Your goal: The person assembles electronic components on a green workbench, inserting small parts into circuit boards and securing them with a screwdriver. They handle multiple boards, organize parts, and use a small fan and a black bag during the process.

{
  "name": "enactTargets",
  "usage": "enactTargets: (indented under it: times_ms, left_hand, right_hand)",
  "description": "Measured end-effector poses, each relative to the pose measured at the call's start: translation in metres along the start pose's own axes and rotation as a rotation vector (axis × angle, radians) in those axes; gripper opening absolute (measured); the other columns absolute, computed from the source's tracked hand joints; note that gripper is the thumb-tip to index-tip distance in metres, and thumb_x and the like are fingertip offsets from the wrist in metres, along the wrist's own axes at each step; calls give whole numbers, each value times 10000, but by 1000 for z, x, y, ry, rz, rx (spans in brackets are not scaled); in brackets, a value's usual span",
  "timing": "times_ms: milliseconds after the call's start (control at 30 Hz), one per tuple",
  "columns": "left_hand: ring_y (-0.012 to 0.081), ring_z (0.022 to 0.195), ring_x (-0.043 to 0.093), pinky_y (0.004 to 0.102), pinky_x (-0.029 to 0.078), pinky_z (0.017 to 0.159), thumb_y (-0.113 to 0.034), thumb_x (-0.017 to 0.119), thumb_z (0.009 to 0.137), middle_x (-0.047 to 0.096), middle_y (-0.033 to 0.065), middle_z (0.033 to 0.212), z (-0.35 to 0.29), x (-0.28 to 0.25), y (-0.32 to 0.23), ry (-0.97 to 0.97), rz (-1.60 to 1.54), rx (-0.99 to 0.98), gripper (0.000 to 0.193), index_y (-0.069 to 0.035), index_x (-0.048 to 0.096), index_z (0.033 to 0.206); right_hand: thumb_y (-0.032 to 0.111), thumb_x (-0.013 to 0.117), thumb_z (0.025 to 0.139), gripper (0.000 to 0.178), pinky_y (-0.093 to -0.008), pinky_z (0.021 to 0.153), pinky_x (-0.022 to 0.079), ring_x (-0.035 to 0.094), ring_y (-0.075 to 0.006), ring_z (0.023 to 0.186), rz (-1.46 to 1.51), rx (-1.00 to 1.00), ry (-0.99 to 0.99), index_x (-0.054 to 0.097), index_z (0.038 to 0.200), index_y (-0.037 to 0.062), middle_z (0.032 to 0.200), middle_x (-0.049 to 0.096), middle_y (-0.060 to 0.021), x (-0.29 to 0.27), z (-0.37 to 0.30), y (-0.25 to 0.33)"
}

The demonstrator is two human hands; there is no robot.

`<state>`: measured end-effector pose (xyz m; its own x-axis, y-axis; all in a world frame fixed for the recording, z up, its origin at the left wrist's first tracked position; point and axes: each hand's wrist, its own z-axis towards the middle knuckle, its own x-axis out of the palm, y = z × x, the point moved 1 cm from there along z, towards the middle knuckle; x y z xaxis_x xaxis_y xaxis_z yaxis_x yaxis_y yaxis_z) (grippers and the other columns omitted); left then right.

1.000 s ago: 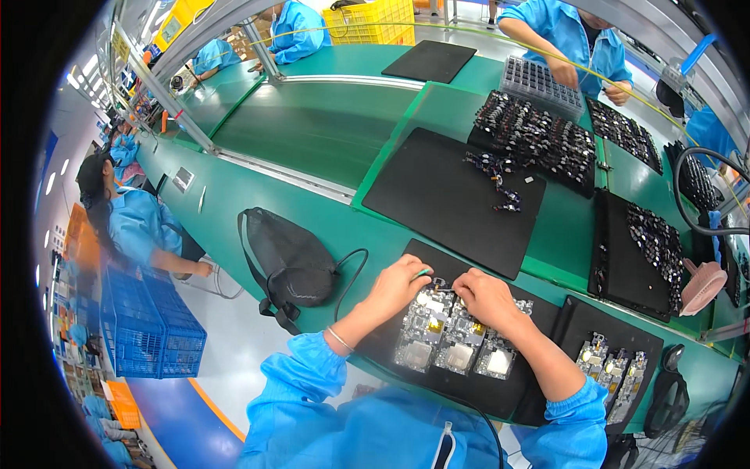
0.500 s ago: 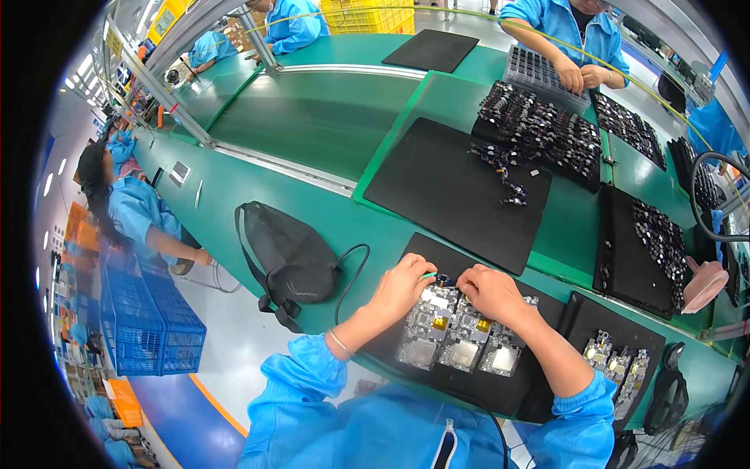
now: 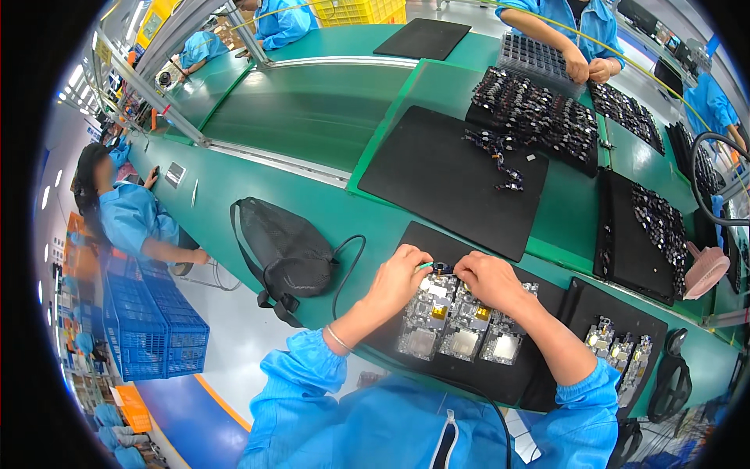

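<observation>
Three bare circuit boards (image 3: 426, 314) with silver shield plates and yellow patches lie side by side on a black mat (image 3: 394, 344) in front of me. At their far edge, my left hand (image 3: 398, 281) is closed in a pinch on a thin teal piece (image 3: 424, 266), mostly hidden by the fingers. A small dark connector-like part (image 3: 443, 269) sits between my hands at the top of the boards. Beside it, my right hand (image 3: 491, 281) is closed with fingertips pressed together; what they hold is hidden. The right hand partly covers the middle and right boards.
A black pouch (image 3: 285, 246) and cable lie left. Beyond are a large black mat (image 3: 453, 184) and a pile of small dark camera-like modules (image 3: 539, 117). More boards (image 3: 617, 352) lie on a mat at right. A co-worker's hands (image 3: 587, 69) work at a tray.
My hands stay at the far edge of the boards with only slight finger shifts. The whole view has moved a little. At left, a co-worker's head and arm have changed position.
</observation>
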<state>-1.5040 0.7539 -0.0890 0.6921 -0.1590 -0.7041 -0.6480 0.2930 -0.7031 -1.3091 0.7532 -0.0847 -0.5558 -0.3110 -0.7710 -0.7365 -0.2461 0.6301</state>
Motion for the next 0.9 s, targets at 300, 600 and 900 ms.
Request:
enactTargets:
  times_ms: [300,600,900]
  left_hand:
    - [302,799,591,369,482,681,-93,653,786,577,121,932,-1,-3,-3,7,12,8,166,-32,616,935]
    - [332,839,579,399,479,706,-120,619,816,543,158,979,-5,-7,-10,-18,20,43,240,-21,554,1025]
    - [358,841,538,406,444,720,-41,508,868,519,196,931,-54,10,-2,-39,61,118,177,11,474,1034]
  right_hand:
    - [139,522,822,164,-393,763,462,596,-300,855,28,44,61,652,876,55,885,626,-113,-2,3,-1]
    - [147,522,825,163,-395,760,460,595,-300,855,23,41,73,640,869,44,876,626,-116,-1,4,-2]
    - [131,529,837,143,-406,700,479,608,-311,770,-22,-39,-22,639,842,40,842,597,-120,2,-3,3]
